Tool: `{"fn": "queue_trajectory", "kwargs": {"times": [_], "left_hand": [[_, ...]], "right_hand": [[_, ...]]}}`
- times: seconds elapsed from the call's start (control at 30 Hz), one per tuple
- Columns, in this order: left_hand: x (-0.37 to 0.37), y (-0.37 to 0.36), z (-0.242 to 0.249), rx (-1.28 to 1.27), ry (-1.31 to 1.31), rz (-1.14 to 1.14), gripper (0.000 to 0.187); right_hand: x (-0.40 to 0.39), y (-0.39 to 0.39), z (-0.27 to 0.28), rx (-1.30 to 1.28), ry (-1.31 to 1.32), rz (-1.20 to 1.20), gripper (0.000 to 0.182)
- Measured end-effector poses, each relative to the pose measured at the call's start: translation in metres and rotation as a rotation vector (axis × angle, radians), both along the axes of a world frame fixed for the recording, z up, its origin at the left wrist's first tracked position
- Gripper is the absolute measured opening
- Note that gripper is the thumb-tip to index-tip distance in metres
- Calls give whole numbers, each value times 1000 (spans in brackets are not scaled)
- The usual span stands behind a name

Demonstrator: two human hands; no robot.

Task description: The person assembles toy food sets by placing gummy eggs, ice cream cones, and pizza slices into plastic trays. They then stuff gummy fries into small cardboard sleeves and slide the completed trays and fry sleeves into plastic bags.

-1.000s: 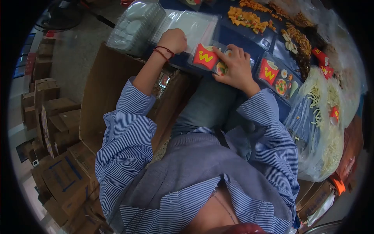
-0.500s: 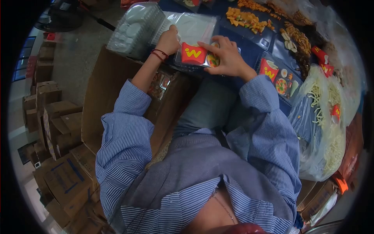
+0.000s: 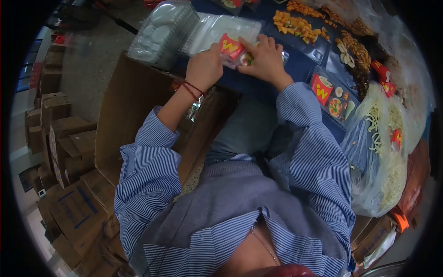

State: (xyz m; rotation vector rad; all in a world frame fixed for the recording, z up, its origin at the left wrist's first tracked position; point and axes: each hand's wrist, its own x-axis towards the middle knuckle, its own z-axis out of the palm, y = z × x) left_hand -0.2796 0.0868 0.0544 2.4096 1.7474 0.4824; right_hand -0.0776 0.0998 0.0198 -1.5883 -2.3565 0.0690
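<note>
Both hands — left hand [image 3: 203,68], right hand [image 3: 264,60] — grip a glossy clear-plastic tray [image 3: 236,50].

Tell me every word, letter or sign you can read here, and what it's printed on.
"W", yellow on the red toy fries box of the pack held by the left hand and right hand.
"W" on the second pack on the table.
Blue marks on the cardboard boxes: unreadable.
</note>
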Motion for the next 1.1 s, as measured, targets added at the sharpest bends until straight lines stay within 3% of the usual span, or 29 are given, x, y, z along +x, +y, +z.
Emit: {"fn": "queue_trajectory", "kwargs": {"times": [0.13, 0.2, 0.27, 0.3, 0.37, 0.4, 0.43, 0.5, 0.57, 0.6, 0.63, 0.7, 0.73, 0.8, 0.83, 0.9, 0.93, 1.0, 1.1], "left_hand": [[21, 0, -2, -71, 85, -15, 22], [28, 2, 12, -127, 273, -1, 31], [37, 15, 23, -99, 285, 36, 30], [42, 24, 24, -72, 291, 77, 28], [53, 53, -2, -98, 329, 53, 29], [62, 59, -12, -121, 372, 25, 29], [72, 57, -14, -117, 368, 20, 29], [92, 51, -15, 26, 371, -237, 29], [121, 23, -1, 47, 299, -274, 26], [130, 6, 7, 67, 225, -304, 25], [132, -7, 11, 70, 222, -304, 25], [136, -36, 17, 130, -210, -333, 27], [130, -53, 22, 130, -213, -334, 27], [104, -91, 30, -126, -795, -368, 25], [94, -108, 22, -136, -796, -372, 25], [74, -136, -16, -724, -1281, -68, 35], [69, -140, -28, -725, -1281, -69, 35], [61, -152, -49, -1051, -1356, 160, 37], [59, -156, -75, -1118, -1294, 86, 39]], "right_hand": [[-15, -3, -8, 79, 50, -16, 76], [-11, -5, -7, 119, 81, 15, 74], [5, -17, 8, 393, 89, 7, 71], [16, -24, 13, 392, 86, 9, 71], [41, -37, 19, -115, 311, -499, 69], [50, -37, 11, -113, 304, -499, 69], [57, -36, -3, -226, 445, -425, 67], [58, -40, -19, -333, 586, -353, 66], [41, -45, -23, -401, 1157, -402, 55], [33, -41, -57, -157, 1275, -320, 46], [31, -46, -47, -154, 1272, -319, 46], [33, -67, -22, -108, 1672, -260, 44], [39, -77, -3, -106, 1670, -261, 44], [58, -100, 35, 459, 630, -43, 47], [65, -110, 43, 464, 406, 97, 50], [59, -129, 42, 376, 257, 163, 51], [55, -133, 40, 292, 108, 241, 52], [47, -136, 22, 224, 81, 259, 52], [38, -123, 1, 199, 75, 255, 54]]}}
